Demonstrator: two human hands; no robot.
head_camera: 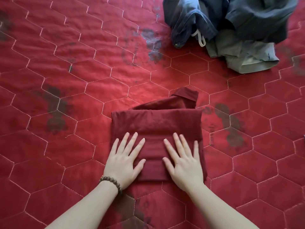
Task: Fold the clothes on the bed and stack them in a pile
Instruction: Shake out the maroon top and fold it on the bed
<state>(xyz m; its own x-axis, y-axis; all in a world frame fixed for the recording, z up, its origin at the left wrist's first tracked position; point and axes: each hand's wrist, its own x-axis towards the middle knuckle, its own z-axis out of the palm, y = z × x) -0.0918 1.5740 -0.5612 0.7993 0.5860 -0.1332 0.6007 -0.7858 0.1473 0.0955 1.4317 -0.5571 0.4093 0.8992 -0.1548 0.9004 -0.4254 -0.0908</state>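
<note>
A dark red garment (156, 123) lies folded into a rough rectangle on the red quilted bed (74, 80), with its collar sticking out at the far right corner. My left hand (123, 159) lies flat on its near left part, fingers straight and spread, a bead bracelet on the wrist. My right hand (184, 161) presses flat on the near right part in the same way. At the far right sits a heap of unfolded clothes: dark blue garments (231, 17) with a white drawstring, over a pale grey-green piece (244, 55).
The quilt has pale hexagon stitching and faded dark prints. A broad stretch of bare quilt spreads left of the folded garment and between it and the heap.
</note>
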